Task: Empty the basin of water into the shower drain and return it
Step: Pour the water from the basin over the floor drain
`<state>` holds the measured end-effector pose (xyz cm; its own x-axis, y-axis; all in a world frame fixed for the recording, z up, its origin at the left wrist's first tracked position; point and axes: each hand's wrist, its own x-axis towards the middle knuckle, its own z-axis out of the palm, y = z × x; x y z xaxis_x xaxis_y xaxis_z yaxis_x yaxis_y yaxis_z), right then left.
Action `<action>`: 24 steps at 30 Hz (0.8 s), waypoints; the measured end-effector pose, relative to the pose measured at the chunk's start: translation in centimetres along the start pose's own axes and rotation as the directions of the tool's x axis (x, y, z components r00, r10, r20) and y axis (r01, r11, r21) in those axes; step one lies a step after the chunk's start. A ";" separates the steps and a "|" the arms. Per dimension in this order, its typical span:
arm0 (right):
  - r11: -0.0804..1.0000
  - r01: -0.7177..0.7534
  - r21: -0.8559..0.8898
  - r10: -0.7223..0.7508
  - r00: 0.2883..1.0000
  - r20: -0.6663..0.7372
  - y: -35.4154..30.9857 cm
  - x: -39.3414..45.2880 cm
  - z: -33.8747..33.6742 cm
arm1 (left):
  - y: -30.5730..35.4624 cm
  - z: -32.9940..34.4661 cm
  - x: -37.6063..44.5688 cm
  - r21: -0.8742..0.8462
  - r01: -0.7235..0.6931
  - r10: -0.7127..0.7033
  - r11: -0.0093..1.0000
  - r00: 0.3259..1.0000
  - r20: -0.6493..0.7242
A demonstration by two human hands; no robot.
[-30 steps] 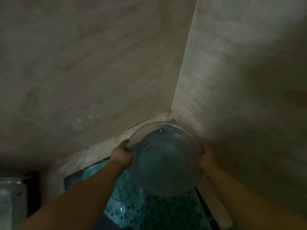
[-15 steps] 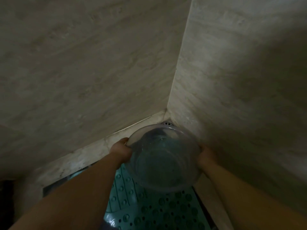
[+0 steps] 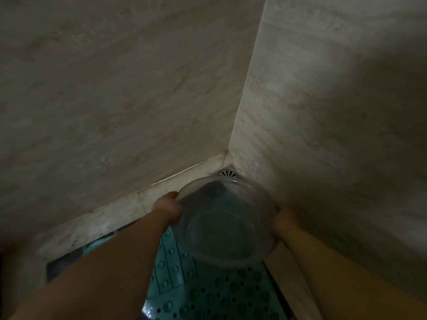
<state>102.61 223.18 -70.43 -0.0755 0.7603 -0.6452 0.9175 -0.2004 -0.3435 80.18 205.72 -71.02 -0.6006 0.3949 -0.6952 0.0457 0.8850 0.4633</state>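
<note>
I hold a clear round plastic basin (image 3: 225, 221) with both hands over the shower floor. My left hand (image 3: 167, 210) grips its left rim and my right hand (image 3: 285, 219) grips its right rim. The basin tilts away from me, and dark water is gathered at its far edge. A square metal drain (image 3: 226, 173) with a round slotted grate sits in the floor corner, just beyond the basin's far rim; the basin hides part of it.
Two pale marble-patterned walls (image 3: 138, 100) meet at the corner right behind the drain. A teal anti-slip mat (image 3: 208, 294) with bumps and holes covers the floor under my arms. A pale stone ledge (image 3: 104, 222) runs along the left wall's base.
The view has shifted, and the drain, hidden at first, now shows in the corner. The basin has tilted further away from me, still gripped by both hands.
</note>
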 end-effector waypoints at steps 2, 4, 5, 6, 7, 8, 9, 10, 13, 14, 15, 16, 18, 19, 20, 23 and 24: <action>1.000 -0.014 -0.024 0.014 1.000 -0.011 -0.1 0.2 0.0 | 0.1 0.1 0.0 0.003 -0.004 0.004 1.000 1.000 0.002; 1.000 -0.017 -0.011 0.017 1.000 -0.011 -0.2 0.5 -0.1 | 0.2 0.1 0.0 0.014 -0.008 0.009 1.000 1.000 -0.004; 1.000 -0.015 -0.003 0.015 1.000 -0.006 -0.3 0.6 -0.1 | 0.2 0.1 0.0 0.014 -0.009 0.009 1.000 1.000 -0.009; 1.000 -0.009 -0.004 0.009 1.000 -0.003 -0.3 0.7 0.0 | 0.2 0.1 -0.1 0.010 -0.010 0.011 1.000 1.000 -0.016; 1.000 -0.008 -0.005 0.008 1.000 -0.005 -0.4 0.8 0.0 | 0.2 0.1 -0.1 -0.007 -0.015 0.014 1.000 1.000 -0.022; 1.000 -0.011 -0.005 0.011 1.000 -0.008 -0.4 0.8 0.0 | 0.2 0.1 -0.2 -0.034 -0.016 0.015 0.999 1.000 -0.026; 1.000 -0.017 -0.005 0.017 1.000 -0.011 -0.5 0.8 -0.1 | 0.1 0.1 -0.2 -0.068 -0.015 0.013 0.998 0.999 -0.029; 1.000 -0.022 -0.010 0.022 1.000 -0.015 -0.5 0.8 -0.1 | 0.0 0.0 -0.3 -0.096 -0.010 0.007 0.995 0.999 -0.031; 0.999 -0.029 -0.016 0.028 0.999 -0.023 -0.7 0.7 -0.1 | -0.3 -0.2 -0.6 -0.168 0.007 -0.012 0.986 1.000 -0.027; 1.000 -0.028 -0.003 0.028 0.999 -0.021 -0.8 0.7 0.0 | -0.4 -0.3 -0.8 -0.188 0.009 -0.015 0.982 0.999 -0.030; 1.000 -0.029 0.007 0.029 0.999 -0.023 -0.9 0.7 0.1 | -0.4 -0.3 -1.0 -0.198 0.009 -0.016 0.980 0.999 -0.037; 0.999 -0.034 0.008 0.035 0.999 -0.029 -0.9 0.6 0.1 | -0.5 -0.4 -1.2 -0.199 0.007 -0.017 0.980 0.999 -0.045; 0.999 -0.054 -0.002 0.053 0.998 -0.045 -0.9 0.6 0.1 | -0.6 -0.5 -1.6 -0.195 0.005 -0.015 0.981 0.999 -0.049; 0.998 -0.058 -0.005 0.057 0.997 -0.049 -0.9 0.6 0.1 | -0.7 -0.7 -1.8 -0.186 0.003 -0.012 0.983 0.999 -0.046; 0.998 -0.059 -0.011 0.058 0.997 -0.049 -0.9 0.6 0.1 | -0.7 -0.8 -1.9 -0.173 -0.001 -0.006 0.985 0.999 -0.042; 0.998 -0.049 -0.030 0.047 0.998 -0.052 -1.1 0.5 0.1 | -0.9 -1.2 -2.3 -0.166 -0.021 0.019 0.986 1.000 -0.015; 0.998 -0.048 -0.026 0.047 0.998 -0.053 -1.1 0.4 0.1 | -1.0 -1.2 -2.4 -0.166 -0.028 0.028 0.986 1.000 -0.007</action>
<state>101.49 223.62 -70.35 -0.0116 0.7815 -0.6238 0.9300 -0.2207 -0.2938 80.60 203.61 -69.12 -0.6048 0.4175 -0.6782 -0.0707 0.8201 0.5679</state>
